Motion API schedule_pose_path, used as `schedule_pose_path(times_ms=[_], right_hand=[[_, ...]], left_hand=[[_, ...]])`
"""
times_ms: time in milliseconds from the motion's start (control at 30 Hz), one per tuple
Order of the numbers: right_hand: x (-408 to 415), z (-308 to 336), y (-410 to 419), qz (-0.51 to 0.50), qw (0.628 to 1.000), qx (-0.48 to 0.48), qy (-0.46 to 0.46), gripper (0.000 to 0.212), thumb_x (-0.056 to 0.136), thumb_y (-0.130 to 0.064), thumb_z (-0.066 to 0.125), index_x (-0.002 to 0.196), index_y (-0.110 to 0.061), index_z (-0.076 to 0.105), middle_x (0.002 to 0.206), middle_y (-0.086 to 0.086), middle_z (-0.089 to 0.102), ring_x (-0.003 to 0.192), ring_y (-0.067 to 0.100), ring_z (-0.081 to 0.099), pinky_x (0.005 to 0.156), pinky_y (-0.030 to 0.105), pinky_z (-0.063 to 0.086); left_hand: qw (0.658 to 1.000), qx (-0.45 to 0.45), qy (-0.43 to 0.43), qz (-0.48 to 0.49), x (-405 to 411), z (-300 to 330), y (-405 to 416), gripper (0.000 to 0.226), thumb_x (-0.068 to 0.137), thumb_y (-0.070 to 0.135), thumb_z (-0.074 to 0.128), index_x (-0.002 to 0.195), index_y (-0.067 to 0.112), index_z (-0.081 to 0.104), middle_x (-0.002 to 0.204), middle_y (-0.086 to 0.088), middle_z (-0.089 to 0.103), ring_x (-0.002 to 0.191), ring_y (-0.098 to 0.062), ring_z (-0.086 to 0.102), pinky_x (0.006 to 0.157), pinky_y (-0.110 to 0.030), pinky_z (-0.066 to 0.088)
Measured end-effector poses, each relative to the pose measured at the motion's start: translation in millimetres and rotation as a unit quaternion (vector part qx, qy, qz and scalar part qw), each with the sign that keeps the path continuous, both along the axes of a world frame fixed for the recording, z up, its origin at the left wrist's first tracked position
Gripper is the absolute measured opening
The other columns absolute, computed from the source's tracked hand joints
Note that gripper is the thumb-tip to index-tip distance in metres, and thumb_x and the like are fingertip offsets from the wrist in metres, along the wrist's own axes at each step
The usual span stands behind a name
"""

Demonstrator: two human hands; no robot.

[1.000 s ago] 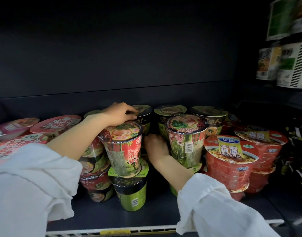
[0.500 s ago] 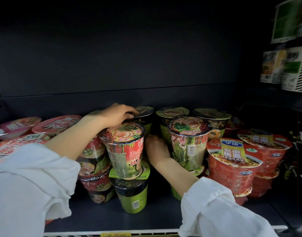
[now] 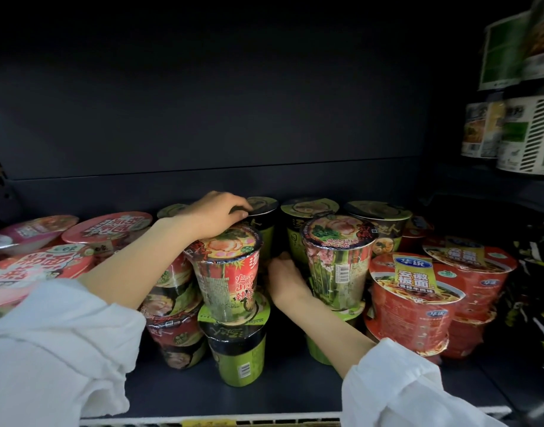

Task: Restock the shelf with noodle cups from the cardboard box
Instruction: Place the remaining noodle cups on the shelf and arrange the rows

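My left hand (image 3: 215, 214) reaches to the back row. Its fingers curl over the lid rim of a black-and-green noodle cup (image 3: 262, 207). My right hand (image 3: 284, 280) is pushed into the gap between two front stacks, low against the same back cup. Its fingertips are hidden, so its grip is unclear. Left of that gap a red-and-green cup (image 3: 227, 272) stands on a green cup (image 3: 238, 349). To the right stands a pink-and-green cup (image 3: 335, 266). More black-and-green cups (image 3: 309, 208) line the back. The cardboard box is out of view.
Red noodle bowls (image 3: 415, 303) are stacked at the right, and flat pink bowls (image 3: 107, 226) lie at the left. White and green packs (image 3: 526, 134) sit on a higher shelf at the right. The dark shelf floor (image 3: 172, 392) shows at the front, by its white edge (image 3: 126, 422).
Both hands have stayed almost in place. My left fingers have crept a little further onto the back cup's lid. The view has shifted slightly.
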State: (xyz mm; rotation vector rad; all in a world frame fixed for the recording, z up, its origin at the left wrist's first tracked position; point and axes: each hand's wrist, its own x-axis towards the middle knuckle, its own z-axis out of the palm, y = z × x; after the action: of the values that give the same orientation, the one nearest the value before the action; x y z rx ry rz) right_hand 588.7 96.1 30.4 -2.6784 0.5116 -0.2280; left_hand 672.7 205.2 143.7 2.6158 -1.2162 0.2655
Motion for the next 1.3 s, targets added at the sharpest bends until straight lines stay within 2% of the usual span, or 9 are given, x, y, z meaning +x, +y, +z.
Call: schedule_pose_path(times_ms=[267,400,533,633,733,867,1000,1133,1300], right_hand=[[17,-5,3,0.029,0.999,0.018,0.007,0.039,0.096,-0.006,0.037,0.134,-0.003,0.044,0.137,0.017,0.037,0.125,0.034,0.043,0.103,0.041,0.039],[19,-3,0,0.026,1.0,-0.003,0.013,0.039,0.097,-0.004,0.034,0.134,-0.005,0.045,0.138,0.017,0.039,0.126,0.031,0.044,0.104,0.04,0.04],[8,1,-1,0.029,0.999,0.041,0.007,0.037,0.094,-0.002,0.039,0.13,-0.003,0.05,0.135,0.017,0.047,0.123,0.034,0.049,0.1,0.037,0.044],[-11,0,-2,0.06,0.993,0.099,-0.036,0.039,0.089,-0.001,0.041,0.124,-0.008,0.057,0.128,0.016,0.057,0.119,0.034,0.053,0.101,0.037,0.044],[-33,-1,0,0.096,0.985,0.134,-0.054,0.05,0.085,0.003,0.039,0.129,-0.014,0.054,0.13,0.011,0.058,0.122,0.029,0.052,0.105,0.037,0.041],[-52,1,9,0.12,0.977,0.169,-0.045,0.044,0.086,-0.006,0.049,0.129,-0.013,0.053,0.129,0.006,0.058,0.121,0.022,0.052,0.105,0.036,0.041],[-66,4,15,0.129,0.967,0.22,-0.001,0.053,0.084,-0.023,0.063,0.134,-0.018,0.048,0.133,-0.002,0.054,0.125,0.015,0.048,0.106,0.032,0.039],[-79,1,22,0.132,0.982,0.133,0.02,0.073,0.081,-0.047,0.066,0.142,-0.022,0.035,0.142,-0.004,0.043,0.13,0.015,0.041,0.098,0.021,0.033],[-89,1,36,0.099,0.995,0.029,0.005,0.069,0.083,-0.056,0.057,0.139,-0.02,0.041,0.139,0.004,0.047,0.126,0.021,0.045,0.101,0.03,0.039]], left_hand=[[0.999,0.004,0.017,0.03,-1,0,2,0.033,0.101,0.027,0.038,0.129,0.025,0.055,0.138,-0.003,0.052,0.124,-0.026,0.048,0.097,-0.032,0.039],[0.999,-0.002,0.029,0.032,-2,-4,4,0.035,0.102,0.028,0.036,0.132,0.024,0.053,0.141,-0.003,0.049,0.128,-0.025,0.045,0.101,-0.034,0.038],[0.999,-0.015,0.041,0.024,-5,-5,11,0.034,0.101,0.031,0.038,0.131,0.025,0.054,0.14,-0.002,0.05,0.126,-0.024,0.047,0.103,-0.037,0.039],[0.998,-0.053,0.032,0.012,-15,-5,23,0.032,0.099,0.033,0.041,0.127,0.025,0.056,0.133,-0.001,0.055,0.116,-0.02,0.053,0.092,-0.033,0.044],[0.995,-0.1,0.009,-0.021,-32,-10,40,0.031,0.098,0.037,0.043,0.121,0.026,0.06,0.125,0.004,0.059,0.109,-0.012,0.055,0.082,-0.024,0.04],[0.99,-0.121,0.027,-0.065,-53,-12,60,0.038,0.089,0.052,0.047,0.116,0.03,0.063,0.117,0.006,0.06,0.11,-0.012,0.055,0.09,-0.028,0.044],[0.997,-0.008,0.014,-0.071,-66,-13,71,0.064,0.08,0.065,0.05,0.135,0.032,0.048,0.135,0.007,0.048,0.124,-0.013,0.045,0.103,-0.033,0.039],[0.996,0.028,-0.002,-0.086,-71,-20,75,0.059,0.089,0.045,0.054,0.142,0.024,0.039,0.143,0.001,0.04,0.131,-0.016,0.04,0.108,-0.031,0.034],[0.996,0.006,-0.042,-0.079,-79,-28,72,0.055,0.092,0.043,0.05,0.143,0.024,0.039,0.147,-0.002,0.039,0.134,-0.02,0.039,0.108,-0.041,0.036]])
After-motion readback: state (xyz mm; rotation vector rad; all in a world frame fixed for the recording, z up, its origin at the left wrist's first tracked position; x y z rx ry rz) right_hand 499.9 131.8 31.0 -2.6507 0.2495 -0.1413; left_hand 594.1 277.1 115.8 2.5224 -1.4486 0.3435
